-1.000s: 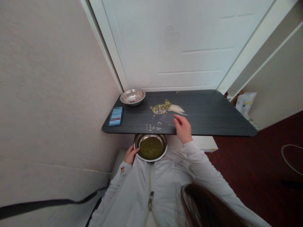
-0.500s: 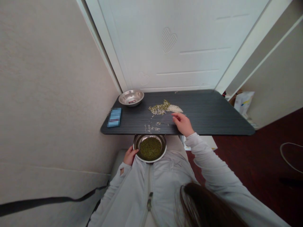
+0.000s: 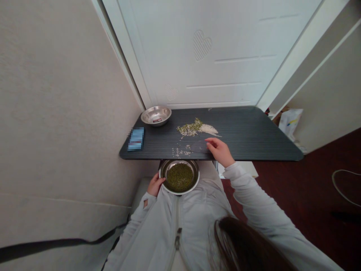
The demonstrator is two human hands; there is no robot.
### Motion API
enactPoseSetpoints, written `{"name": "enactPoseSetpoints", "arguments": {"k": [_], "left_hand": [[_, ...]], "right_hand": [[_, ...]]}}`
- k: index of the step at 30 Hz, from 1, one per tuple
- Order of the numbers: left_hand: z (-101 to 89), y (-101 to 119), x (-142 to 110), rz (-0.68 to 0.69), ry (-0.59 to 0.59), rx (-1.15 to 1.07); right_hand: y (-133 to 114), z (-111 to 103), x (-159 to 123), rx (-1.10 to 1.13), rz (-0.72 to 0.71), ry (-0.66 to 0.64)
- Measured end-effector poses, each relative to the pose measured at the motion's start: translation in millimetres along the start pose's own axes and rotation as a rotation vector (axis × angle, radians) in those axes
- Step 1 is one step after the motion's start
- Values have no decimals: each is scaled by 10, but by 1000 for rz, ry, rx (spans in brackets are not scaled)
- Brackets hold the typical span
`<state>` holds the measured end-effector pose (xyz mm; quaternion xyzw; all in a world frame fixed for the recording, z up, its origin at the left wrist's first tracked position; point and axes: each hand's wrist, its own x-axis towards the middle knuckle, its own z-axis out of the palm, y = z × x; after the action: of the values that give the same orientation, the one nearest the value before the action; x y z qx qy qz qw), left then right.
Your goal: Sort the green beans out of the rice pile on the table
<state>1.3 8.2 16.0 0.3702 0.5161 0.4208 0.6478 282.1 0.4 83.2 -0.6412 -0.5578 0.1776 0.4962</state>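
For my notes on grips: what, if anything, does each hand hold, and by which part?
The left hand holds the nearer metal bowl by its left rim. The right hand seems to pinch a thin clear sheet by its right end.

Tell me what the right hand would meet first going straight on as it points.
Likely the pile of mixed green and white grains on the table, ahead of the right hand, though depth is hard to judge.

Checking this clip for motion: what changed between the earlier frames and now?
Right hand: wrist swung rightward, fingertips nearly in place, clear plastic piece still held. Nothing visibly taken up or let go. Unchanged: left hand on the steel bowl of green beans, heaped grain on the table.
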Motion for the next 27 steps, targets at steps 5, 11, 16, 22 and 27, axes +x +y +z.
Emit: {"name": "enactPoseSetpoints", "arguments": {"k": [5, 11, 16, 22, 27], "left_hand": [[1, -5, 5, 11, -41, 34], [10, 32, -14, 27, -20, 97], [5, 28, -13, 24, -12, 101], [-20, -25, 23, 21, -13, 62], [-14, -18, 11, 22, -23, 53]], "right_hand": [[1, -3, -44, 26, 21, 30], [-8, -25, -90, 34, 23, 27], [20, -22, -108, 0, 6, 44], [25, 18, -69, -37, -28, 93], [-32, 65, -26, -34, -67, 39]]}}
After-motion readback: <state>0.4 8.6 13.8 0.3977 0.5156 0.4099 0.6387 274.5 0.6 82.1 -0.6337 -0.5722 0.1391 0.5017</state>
